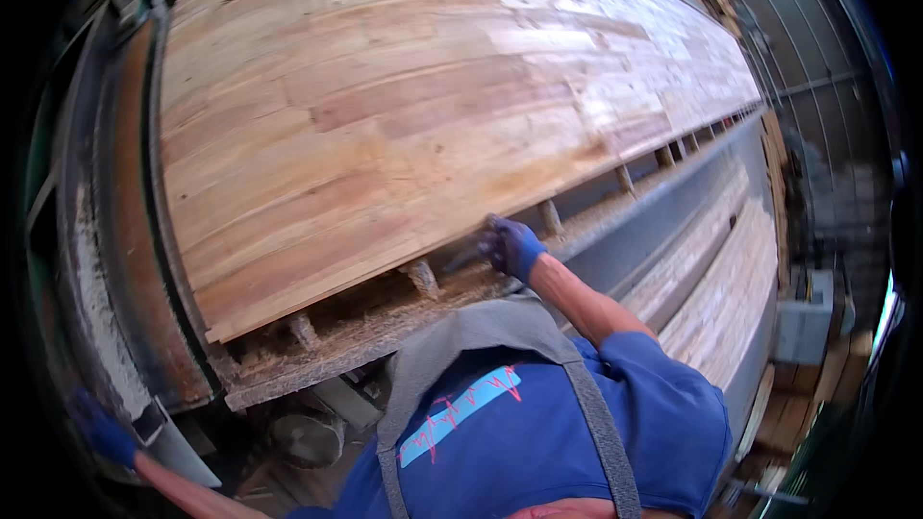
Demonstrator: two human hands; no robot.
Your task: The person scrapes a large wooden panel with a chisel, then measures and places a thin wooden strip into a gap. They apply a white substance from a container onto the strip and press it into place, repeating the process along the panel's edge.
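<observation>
A large glued-up wooden panel (404, 106) lies flat on a long metal press frame (663, 202), and the right hand (510, 246), in a blue glove, is at the panel's near edge, closed around a small dark tool (465, 258) whose tip points along the underside of that edge. As a judgement, the work is scraping or cleaning along this edge, and it looks partly done: crumbs and sawdust (385, 312) lie thick on the ledge below the panel from the near corner up to the hand, between the short wooden blocks (421, 277) that prop the board, while the stretch beyond the hand toward the far end looks cleaner and not yet worked, though the bend of the picture makes that hard to be sure of. The left hand (99, 428), also in a blue glove, is low at the left rim against a grey metal part (178, 442) of the frame; whether its fingers are closed on it or only resting there cannot be told. The tool is mostly hidden by the glove, so its kind is unclear. More boards (721, 298) are stacked on the right, below the frame. The floor under the frame is dark and cluttered, and the far end of the panel is washed out by glare.
</observation>
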